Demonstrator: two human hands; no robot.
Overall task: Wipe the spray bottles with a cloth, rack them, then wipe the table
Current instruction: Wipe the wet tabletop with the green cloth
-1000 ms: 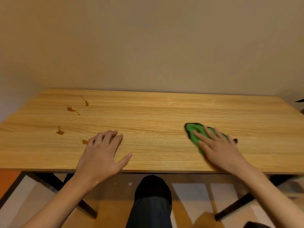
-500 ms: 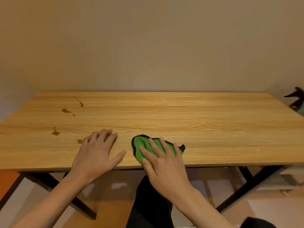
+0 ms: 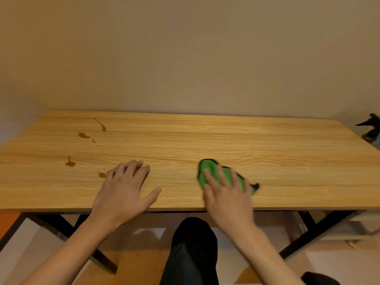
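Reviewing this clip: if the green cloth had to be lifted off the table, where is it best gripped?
Probably the rounded far-left lobe, pinched from above. The green cloth lies flat on the table under the right hand, whose straight fingers cover its middle. No edge stands up, so a sideways approach would likely just push it; that lobe is the largest part showing.

Right hand (image 3: pixel 228 200) flat, pressing green cloth (image 3: pixel 209 167) on wooden table (image 3: pixel 267 161) near front edge, left hand (image 3: pixel 121 192) flat on table beside brown spill spots (image 3: pixel 70 162), spray bottle (image 3: pixel 371 130) at far right edge.
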